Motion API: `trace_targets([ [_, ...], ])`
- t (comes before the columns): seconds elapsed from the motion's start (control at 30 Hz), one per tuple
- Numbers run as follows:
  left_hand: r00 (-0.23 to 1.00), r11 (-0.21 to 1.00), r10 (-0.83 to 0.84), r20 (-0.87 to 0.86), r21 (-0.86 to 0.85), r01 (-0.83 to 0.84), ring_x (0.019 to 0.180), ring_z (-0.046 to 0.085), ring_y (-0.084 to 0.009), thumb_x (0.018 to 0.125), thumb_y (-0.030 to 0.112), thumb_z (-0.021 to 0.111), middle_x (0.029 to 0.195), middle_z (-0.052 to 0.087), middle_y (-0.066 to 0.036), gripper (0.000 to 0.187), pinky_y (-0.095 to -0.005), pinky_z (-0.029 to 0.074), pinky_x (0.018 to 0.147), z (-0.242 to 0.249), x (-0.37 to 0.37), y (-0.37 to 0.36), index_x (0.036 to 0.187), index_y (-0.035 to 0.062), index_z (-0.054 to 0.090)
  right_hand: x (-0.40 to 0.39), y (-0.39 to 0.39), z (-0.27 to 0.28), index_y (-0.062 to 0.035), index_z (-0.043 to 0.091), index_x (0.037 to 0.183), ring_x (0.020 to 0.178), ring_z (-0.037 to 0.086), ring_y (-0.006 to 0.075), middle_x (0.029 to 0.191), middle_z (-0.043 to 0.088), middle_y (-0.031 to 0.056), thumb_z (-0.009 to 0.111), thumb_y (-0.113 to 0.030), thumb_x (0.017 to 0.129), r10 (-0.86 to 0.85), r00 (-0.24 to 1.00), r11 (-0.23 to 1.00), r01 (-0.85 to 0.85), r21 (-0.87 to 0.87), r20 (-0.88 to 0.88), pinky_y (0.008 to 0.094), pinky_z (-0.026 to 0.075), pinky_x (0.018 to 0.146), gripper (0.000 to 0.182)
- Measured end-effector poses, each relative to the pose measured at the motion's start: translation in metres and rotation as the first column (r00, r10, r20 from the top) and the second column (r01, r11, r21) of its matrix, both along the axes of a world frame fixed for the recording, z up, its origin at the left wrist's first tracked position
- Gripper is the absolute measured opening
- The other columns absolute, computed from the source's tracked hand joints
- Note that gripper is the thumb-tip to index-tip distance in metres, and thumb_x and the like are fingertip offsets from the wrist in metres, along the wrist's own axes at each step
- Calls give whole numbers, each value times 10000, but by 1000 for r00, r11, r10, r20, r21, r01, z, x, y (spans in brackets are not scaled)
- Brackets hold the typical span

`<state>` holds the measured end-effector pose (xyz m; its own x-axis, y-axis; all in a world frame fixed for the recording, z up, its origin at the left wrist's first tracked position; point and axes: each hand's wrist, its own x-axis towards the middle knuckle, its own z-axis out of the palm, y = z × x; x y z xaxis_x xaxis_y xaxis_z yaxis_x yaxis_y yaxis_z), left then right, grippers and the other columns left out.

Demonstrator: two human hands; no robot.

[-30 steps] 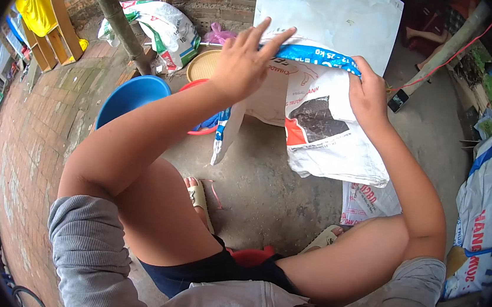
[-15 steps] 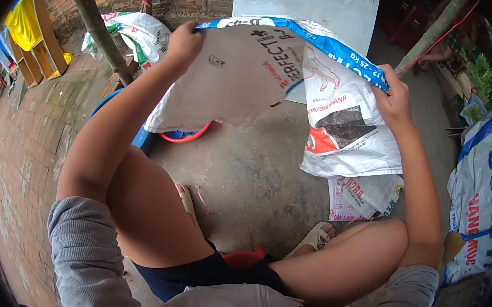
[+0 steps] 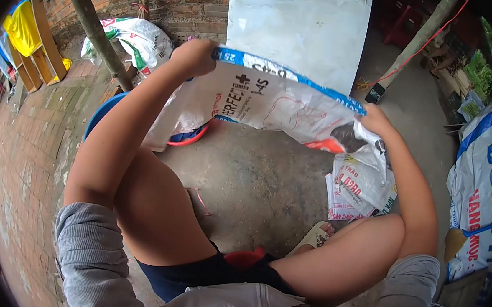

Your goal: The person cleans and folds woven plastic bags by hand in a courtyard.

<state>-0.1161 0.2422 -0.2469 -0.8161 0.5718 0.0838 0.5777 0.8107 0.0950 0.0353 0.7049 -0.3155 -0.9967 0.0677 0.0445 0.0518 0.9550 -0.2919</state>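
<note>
A white woven sack (image 3: 289, 107) with a blue printed edge is stretched between my two hands, in front of my knees. My left hand (image 3: 195, 58) is closed around its left upper corner. At the right end of the blue edge, my right hand (image 3: 375, 120) grips the other corner, its fingertips partly hidden by the sack. The sack hangs in folds, with black and red print on it. Below its right end, more printed sacks (image 3: 351, 202) lie on the concrete floor. Under its left end shows part of a red-rimmed basin (image 3: 191, 138) with something blue inside.
A pale board (image 3: 299, 31) stands behind the sack. Wooden poles (image 3: 87, 14) rise at left and right. A large printed sack (image 3: 482, 188) stands at the right, and another white sack (image 3: 141, 40) lies near the brick wall. A blue tub (image 3: 101, 110) is beside my left forearm.
Both hands have lowered, and my left hand has moved slightly right. The sack has dropped from its raised, spread position and now sags in folds between my hands.
</note>
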Motion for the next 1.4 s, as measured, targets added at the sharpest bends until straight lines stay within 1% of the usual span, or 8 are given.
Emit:
trace_targets([
  [0.27,795,617,326,-511,753,230,864,648,-374,766,19,529,947,668,-207,490,-437,503,760,37,9,-7,1226,184,571,14,-60,93,-150,543,1225,977,645,367,998,662,195,541,36,734,73,328,995,45,93,-942,383,495,781,525],
  [0.4,998,994,-46,-43,-97,42,957,630,-377,825,138,567,1060,651,-210,304,-446,481,832,1,-28,-30,1112,46,606,11,-32,57,-138,533,1212,945,616,410,980,630,246,560,-35,756,-38,950,984,90,154,-309,434,479,792,469],
  [0.5,811,866,69,581,-439,241,943,643,-261,875,332,617,1043,682,-152,409,-395,478,817,-17,-4,-19,1168,47,619,3,-3,-23,-41,594,1089,869,614,228,966,670,122,619,-147,841,448,862,889,-402,-218,239,357,481,801,271],
  [0.63,933,898,-51,357,-392,199,860,663,-284,878,277,590,947,691,-172,325,-388,496,776,-9,-8,-16,1085,37,657,-7,12,-24,-32,614,1030,806,594,220,859,668,86,593,-156,852,212,755,968,-251,-25,620,366,470,735,218],
  [0.73,1000,978,17,-20,209,-12,918,654,-368,804,109,523,989,666,-228,386,-431,502,831,-22,-37,-16,1172,86,635,-8,1,7,-73,607,1023,880,620,406,887,623,251,482,-2,764,22,977,997,-37,-69,-211,446,463,751,296],
  [0.87,933,589,180,-312,794,152,907,644,-381,737,-64,521,995,660,-223,626,-429,507,787,34,12,5,1318,170,513,10,-53,71,-201,547,1173,897,618,434,900,660,205,497,38,723,-96,484,995,75,-68,-870,474,483,732,511],
  [1.13,920,906,-178,350,-307,292,936,637,-343,836,212,590,995,664,-213,316,-433,475,837,-31,-24,-30,1104,50,631,11,-14,-6,-54,633,1094,829,585,155,952,674,65,602,-212,903,191,759,979,-100,-179,623,326,487,770,250],
  [1.4,925,986,-115,362,-69,149,980,642,-313,833,174,606,1066,668,-186,356,-394,475,872,-1,2,-27,1168,50,618,6,-13,-7,-22,613,895,674,509,136,716,597,35,575,-232,897,73,917,981,4,-192,393,332,432,627,213],
])
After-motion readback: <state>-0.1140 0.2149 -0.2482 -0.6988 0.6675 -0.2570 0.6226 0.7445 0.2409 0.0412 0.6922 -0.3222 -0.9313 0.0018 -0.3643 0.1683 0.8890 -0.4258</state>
